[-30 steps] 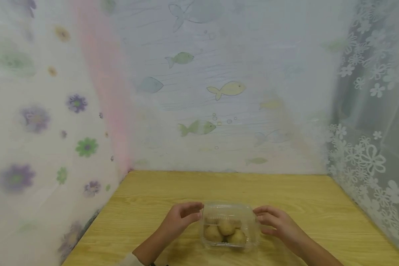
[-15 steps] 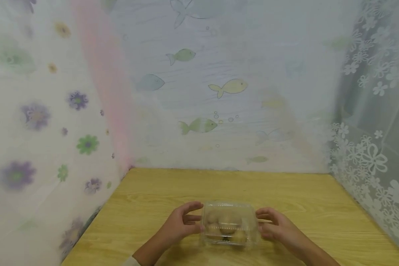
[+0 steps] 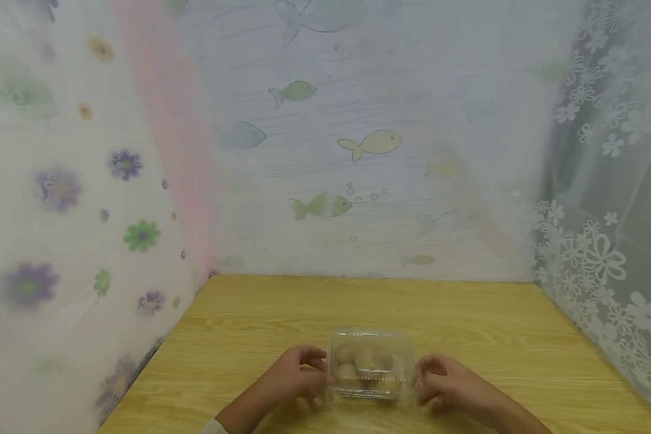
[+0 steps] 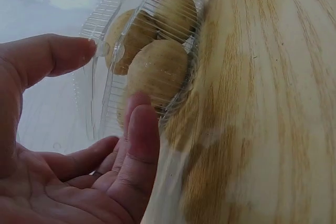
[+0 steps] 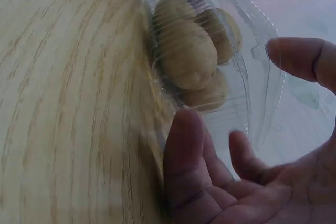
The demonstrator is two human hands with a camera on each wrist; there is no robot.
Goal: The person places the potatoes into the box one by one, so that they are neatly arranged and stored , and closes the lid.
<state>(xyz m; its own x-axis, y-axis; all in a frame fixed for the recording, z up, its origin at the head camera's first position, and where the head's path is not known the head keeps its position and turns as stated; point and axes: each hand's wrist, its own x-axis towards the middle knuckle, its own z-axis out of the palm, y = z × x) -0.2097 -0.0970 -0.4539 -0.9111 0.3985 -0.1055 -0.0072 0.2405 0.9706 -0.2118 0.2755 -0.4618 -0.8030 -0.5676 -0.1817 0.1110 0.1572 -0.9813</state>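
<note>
A clear plastic clamshell container [image 3: 371,335] stands on the table near its front, with several potatoes [image 4: 160,69] inside. Its hinged lid [image 5: 270,95] is lowered over them, and a gap shows between lid rim and base in both wrist views. At the left end, my left hand [image 3: 298,377] has its thumb at the lid's edge and bent fingers against the base wall. My right hand [image 3: 456,386] mirrors this at the right end, thumb on the lid rim and fingers low along the base. Both hands pinch the container from its sides.
The wood-grain table [image 3: 466,313] extends behind and beside the container. A fish-printed sheet [image 3: 380,181] hangs at the back, a flower-printed one [image 3: 87,241] on the left, and a sheer white-flowered curtain [image 3: 602,259] on the right.
The lid has come down toward the front over the potatoes. Both hands have shifted slightly lower along the container's sides, with fingers bent more at its edges.
</note>
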